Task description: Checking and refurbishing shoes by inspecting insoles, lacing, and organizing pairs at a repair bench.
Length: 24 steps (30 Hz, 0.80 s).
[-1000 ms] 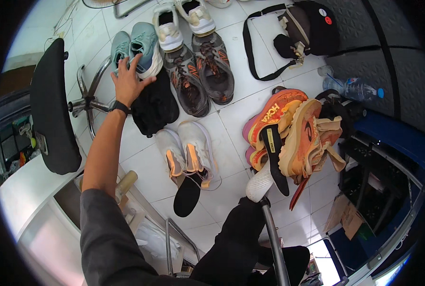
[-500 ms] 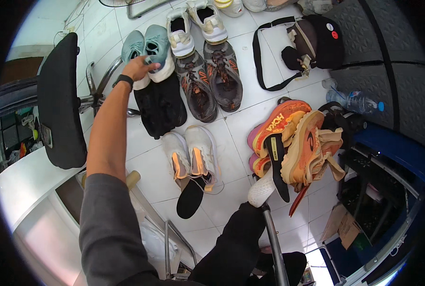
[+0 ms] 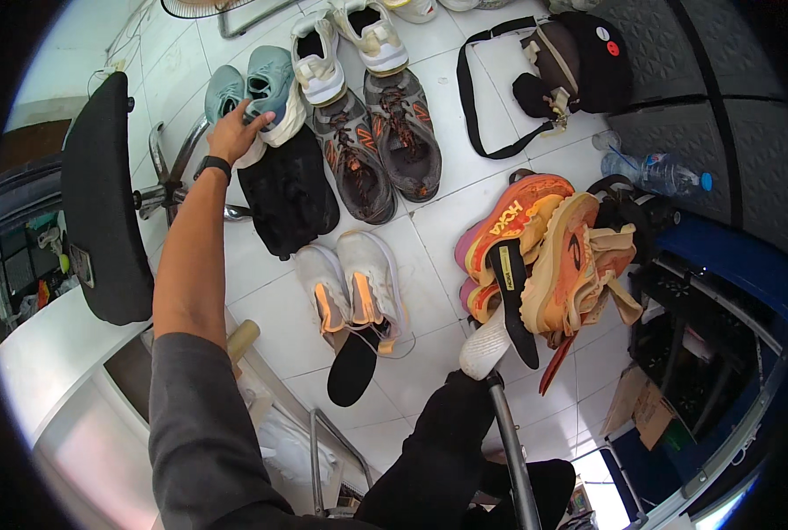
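Note:
My left hand [image 3: 233, 137] reaches forward to a pair of light blue-green sneakers with white soles. Its thumb and fingers close on the heel collar of the right-hand sneaker [image 3: 271, 78]. The other blue-green sneaker [image 3: 225, 91] stands beside it on the left. Just behind their heels lies a black cloth-like item [image 3: 289, 196]. Grey running shoes with orange marks [image 3: 356, 163] are to the right, with white-and-cream sneakers [image 3: 318, 60] beyond them. No part of my right hand shows.
Nearer lie pale sneakers with orange linings [image 3: 350, 287] and a black insole [image 3: 352, 375]. Orange shoes [image 3: 560, 265] are heaped at right. A black bag [image 3: 579, 66], a water bottle [image 3: 663, 174], a chair's black backrest [image 3: 104, 199] and a metal tube [image 3: 511, 442] surround the tiled floor.
The whole view has shifted slightly, so the shoes sit a little further left. My left hand stays at the heel of the same blue-green sneaker.

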Each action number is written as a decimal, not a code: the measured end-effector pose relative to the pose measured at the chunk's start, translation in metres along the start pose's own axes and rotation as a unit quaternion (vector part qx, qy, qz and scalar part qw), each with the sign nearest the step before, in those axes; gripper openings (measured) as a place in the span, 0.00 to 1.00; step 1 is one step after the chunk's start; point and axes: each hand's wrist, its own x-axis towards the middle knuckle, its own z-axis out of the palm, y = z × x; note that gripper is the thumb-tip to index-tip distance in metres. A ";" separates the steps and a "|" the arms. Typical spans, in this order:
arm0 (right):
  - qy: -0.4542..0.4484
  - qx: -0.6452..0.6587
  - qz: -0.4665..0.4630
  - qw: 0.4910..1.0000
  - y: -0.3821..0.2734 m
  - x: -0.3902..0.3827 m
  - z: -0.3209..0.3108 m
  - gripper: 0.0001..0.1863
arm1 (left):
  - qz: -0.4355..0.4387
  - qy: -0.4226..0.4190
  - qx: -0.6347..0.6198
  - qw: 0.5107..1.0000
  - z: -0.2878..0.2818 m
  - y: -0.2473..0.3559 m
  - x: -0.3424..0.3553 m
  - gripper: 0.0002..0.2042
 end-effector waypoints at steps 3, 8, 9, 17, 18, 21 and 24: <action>-0.002 0.001 -0.007 1.000 0.001 -0.001 0.001 0.16 | -0.057 0.014 0.113 0.992 0.005 0.029 -0.010 0.41; 0.001 0.001 -0.014 1.000 0.002 -0.002 0.002 0.16 | 0.235 0.225 0.048 0.944 0.000 0.073 0.014 0.35; 0.001 0.002 -0.015 1.000 0.002 -0.003 0.002 0.16 | 0.233 0.224 0.048 0.945 0.004 0.081 0.021 0.35; 0.008 -0.002 -0.013 1.000 0.000 -0.008 -0.001 0.16 | 0.275 0.071 0.033 0.958 0.017 0.103 0.054 0.11; 0.008 -0.002 -0.010 1.000 -0.001 -0.009 -0.001 0.16 | 0.302 0.084 0.021 0.949 0.015 0.103 0.056 0.10; 0.011 0.002 -0.010 1.000 -0.002 -0.011 -0.002 0.17 | 0.268 0.071 0.048 0.959 0.020 0.107 0.052 0.12; 0.015 -0.002 -0.015 1.000 -0.003 -0.014 -0.001 0.17 | 0.204 0.055 0.070 0.975 0.031 0.123 0.053 0.17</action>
